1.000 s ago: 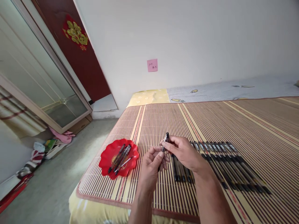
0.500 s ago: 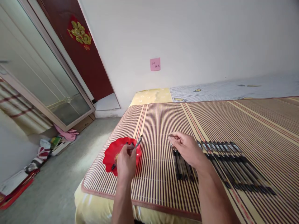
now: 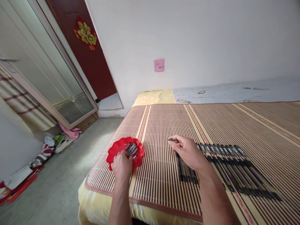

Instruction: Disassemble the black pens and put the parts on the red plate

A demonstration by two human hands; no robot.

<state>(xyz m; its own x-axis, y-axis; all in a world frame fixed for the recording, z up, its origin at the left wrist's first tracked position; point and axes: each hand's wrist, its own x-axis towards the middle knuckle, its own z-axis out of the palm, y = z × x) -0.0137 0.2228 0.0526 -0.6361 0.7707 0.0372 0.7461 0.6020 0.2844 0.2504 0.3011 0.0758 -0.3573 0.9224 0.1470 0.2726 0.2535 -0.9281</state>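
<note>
My left hand (image 3: pixel 122 164) is inside the red scalloped dish (image 3: pixel 112 150), its fingers closed around the lower part of the pens. Several black pens (image 3: pixel 132 148) stick out past the fingertips toward the dish's far rim; their lower ends are hidden. My right hand (image 3: pixel 184 148) hovers at the left end of a row of pens, thumb and fingers pinched together. Whatever is in that pinch, if anything, cannot be made out. Beneath this hand lie several clear-barrelled pens (image 3: pixel 184 172), partly covered by it. More pens (image 3: pixel 239 170) lie side by side right of the wrist.
A striped bamboo mat (image 3: pixel 157 175) covers the bed, with yellow bedding (image 3: pixel 93 203) hanging at its front edge. A pink note (image 3: pixel 159 65) is stuck on the wall. Left are the floor, a framed glass door (image 3: pixel 65 78) and piled items (image 3: pixel 47 150).
My left hand has lowered the pen it held raised over the dish; it now lies among the others there. My right hand stays pinched by the row. The view has shifted slightly.
</note>
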